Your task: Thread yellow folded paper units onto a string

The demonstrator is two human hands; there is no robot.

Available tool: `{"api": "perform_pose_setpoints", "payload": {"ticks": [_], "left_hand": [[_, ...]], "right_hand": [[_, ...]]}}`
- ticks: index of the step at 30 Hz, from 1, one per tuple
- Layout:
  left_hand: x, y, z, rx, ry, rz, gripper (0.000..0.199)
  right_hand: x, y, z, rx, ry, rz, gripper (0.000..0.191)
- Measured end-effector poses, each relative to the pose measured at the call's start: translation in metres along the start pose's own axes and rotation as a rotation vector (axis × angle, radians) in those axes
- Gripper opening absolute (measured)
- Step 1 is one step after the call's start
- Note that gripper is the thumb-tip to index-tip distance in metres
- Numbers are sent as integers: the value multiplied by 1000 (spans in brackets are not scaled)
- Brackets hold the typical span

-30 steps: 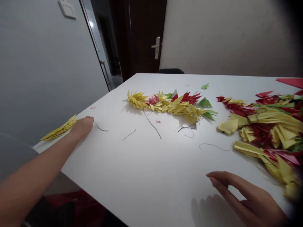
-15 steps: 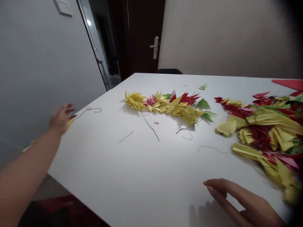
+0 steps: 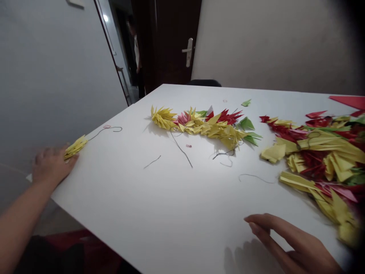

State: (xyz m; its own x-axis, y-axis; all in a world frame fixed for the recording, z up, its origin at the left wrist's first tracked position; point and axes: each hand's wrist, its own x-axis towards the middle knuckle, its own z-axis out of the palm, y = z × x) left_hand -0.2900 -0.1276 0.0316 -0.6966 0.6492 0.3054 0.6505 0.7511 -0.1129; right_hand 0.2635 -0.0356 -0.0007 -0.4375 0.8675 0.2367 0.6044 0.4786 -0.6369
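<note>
At the table's left edge, my left hand closes around a strand of yellow folded paper pieces. The strand's front end sticks out past the thumb, and a thin dark wire runs from it onto the table; the fingers partly cover the rest. My right hand hovers over the near right of the table with nothing in it. Its thumb and index finger are loosely bent, their tips close but apart. Farther off, mid-table, lies a garland of yellow, red, pink and green folded paper.
A heap of folded paper strands covers the right side of the white table. Loose wires and a small green paper piece lie about. Beyond are a dark door and a person in the doorway.
My left hand has moved down and left, from above the table edge onto the yellow paper strand, and closed around it. A person has appeared in the doorway. My right hand stays in place.
</note>
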Motion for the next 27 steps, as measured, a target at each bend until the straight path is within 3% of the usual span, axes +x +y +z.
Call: {"api": "perform_pose_setpoints", "payload": {"ticks": [2, 4, 5, 7, 10, 13, 15, 18, 23, 27], "left_hand": [[-8, 30, -12, -134, 273, 52, 67], [-22, 79, -30, -341, 421, 207, 66], [-33, 109, -41, -462, 428, 351, 61], [-64, 177, -59, -681, 395, 638, 56], [-126, 267, -73, -835, 263, 1035, 53], [-176, 318, -65, -879, 90, 1248, 49], [-188, 330, -54, -891, -32, 1230, 48], [-180, 325, -44, -1042, -159, 1133, 37], [-158, 306, -47, -1298, -409, 976, 21], [-153, 303, -43, -1331, -627, 896, 18]], "right_hand": [[1, -4, -2, 43, -28, 35, 31], [2, -9, -3, 77, -38, 56, 29], [2, -12, -3, 86, 0, 77, 29], [4, -19, -4, 84, 75, 95, 28], [6, -23, -7, 57, 127, 3, 27], [6, -20, -13, 34, 208, -85, 25], [6, -18, -16, 55, 256, -85, 23], [6, -20, -16, 98, 263, -61, 21], [11, -22, -5, 126, 83, -47, 21], [9, -1, 16, 100, -33, 0, 23]]}}
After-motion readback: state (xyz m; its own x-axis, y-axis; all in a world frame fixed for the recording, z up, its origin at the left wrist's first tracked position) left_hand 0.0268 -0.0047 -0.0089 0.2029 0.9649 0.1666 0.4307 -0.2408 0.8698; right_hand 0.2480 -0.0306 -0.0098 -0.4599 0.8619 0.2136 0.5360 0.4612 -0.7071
